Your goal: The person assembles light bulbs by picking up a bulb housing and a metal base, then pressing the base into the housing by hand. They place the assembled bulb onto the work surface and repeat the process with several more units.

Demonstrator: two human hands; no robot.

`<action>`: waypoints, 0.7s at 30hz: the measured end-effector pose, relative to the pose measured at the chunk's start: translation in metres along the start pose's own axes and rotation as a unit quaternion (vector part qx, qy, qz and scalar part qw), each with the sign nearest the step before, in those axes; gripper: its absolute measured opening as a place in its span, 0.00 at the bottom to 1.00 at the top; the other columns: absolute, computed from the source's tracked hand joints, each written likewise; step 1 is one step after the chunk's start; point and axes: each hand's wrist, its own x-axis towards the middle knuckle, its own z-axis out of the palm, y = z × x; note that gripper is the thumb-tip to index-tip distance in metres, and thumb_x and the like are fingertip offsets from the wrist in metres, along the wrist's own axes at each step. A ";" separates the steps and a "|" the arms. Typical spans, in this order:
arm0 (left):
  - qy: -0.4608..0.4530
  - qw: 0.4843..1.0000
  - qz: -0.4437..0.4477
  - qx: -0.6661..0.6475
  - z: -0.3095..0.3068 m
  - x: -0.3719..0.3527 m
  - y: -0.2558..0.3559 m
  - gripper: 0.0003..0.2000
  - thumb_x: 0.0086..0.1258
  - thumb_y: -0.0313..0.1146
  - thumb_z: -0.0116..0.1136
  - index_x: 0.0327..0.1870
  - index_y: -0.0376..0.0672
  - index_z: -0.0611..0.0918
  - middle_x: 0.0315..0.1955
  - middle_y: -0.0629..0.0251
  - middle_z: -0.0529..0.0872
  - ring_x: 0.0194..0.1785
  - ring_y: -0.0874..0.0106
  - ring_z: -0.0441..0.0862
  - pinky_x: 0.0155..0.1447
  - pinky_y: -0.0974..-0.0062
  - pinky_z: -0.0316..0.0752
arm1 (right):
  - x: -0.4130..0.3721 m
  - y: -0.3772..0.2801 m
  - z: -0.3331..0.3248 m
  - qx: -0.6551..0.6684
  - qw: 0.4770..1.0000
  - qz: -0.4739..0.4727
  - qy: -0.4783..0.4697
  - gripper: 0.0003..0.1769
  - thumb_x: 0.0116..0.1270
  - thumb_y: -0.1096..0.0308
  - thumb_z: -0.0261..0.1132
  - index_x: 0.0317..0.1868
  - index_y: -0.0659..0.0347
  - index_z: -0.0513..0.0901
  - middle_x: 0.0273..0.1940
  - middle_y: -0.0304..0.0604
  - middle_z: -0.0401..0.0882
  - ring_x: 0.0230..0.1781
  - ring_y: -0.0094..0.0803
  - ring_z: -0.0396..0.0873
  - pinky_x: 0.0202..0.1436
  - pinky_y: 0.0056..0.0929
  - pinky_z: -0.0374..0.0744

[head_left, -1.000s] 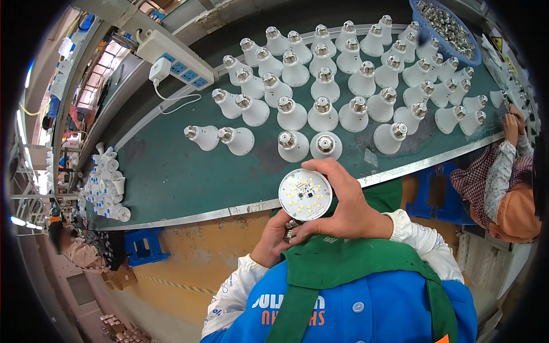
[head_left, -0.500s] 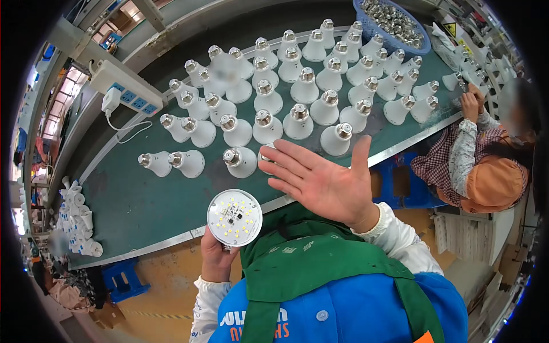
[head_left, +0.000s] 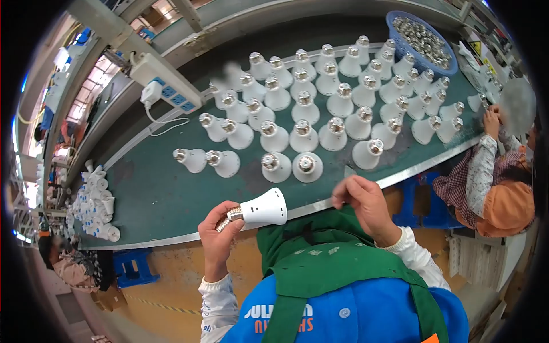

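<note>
Bulb (head_left: 265, 207) gripped at its metal base (head_left: 235, 214) by the left hand (head_left: 218, 237).
The right hand (head_left: 369, 207) is held apart, half curled; whether its grip is closed cannot be told.

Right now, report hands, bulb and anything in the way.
Left hand holding bulb sideways by metal end. Right hand curled, apart from it. Standing bulbs on bench beyond, touching neither hand.
</note>
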 end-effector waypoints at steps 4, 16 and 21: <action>0.077 0.982 0.077 0.152 -0.015 0.013 0.026 0.14 0.52 0.22 0.63 0.41 0.33 0.79 0.28 0.71 0.79 0.29 0.84 0.71 0.32 0.86 0.69 | -0.004 0.004 -0.005 -0.013 0.999 0.006 0.040 0.16 0.69 0.62 0.54 0.29 0.67 0.77 0.26 0.41 0.76 0.26 0.24 0.71 0.34 0.21 0.71; 0.038 0.828 0.226 0.511 0.036 0.108 0.027 0.13 0.53 0.34 0.62 0.40 0.43 0.79 0.32 0.58 0.82 0.35 0.58 0.80 0.37 0.65 0.74 | -0.006 0.014 -0.013 -0.056 0.997 0.006 0.056 0.12 0.67 0.65 0.56 0.30 0.65 0.78 0.26 0.37 0.76 0.26 0.21 0.72 0.33 0.19 0.71; 0.036 0.842 0.238 0.483 0.040 0.131 0.005 0.14 0.53 0.35 0.62 0.40 0.41 0.80 0.34 0.56 0.83 0.38 0.56 0.80 0.40 0.64 0.74 | -0.013 0.021 -0.027 -0.073 0.995 0.000 0.066 0.11 0.66 0.66 0.57 0.30 0.64 0.79 0.26 0.35 0.76 0.25 0.18 0.71 0.31 0.17 0.71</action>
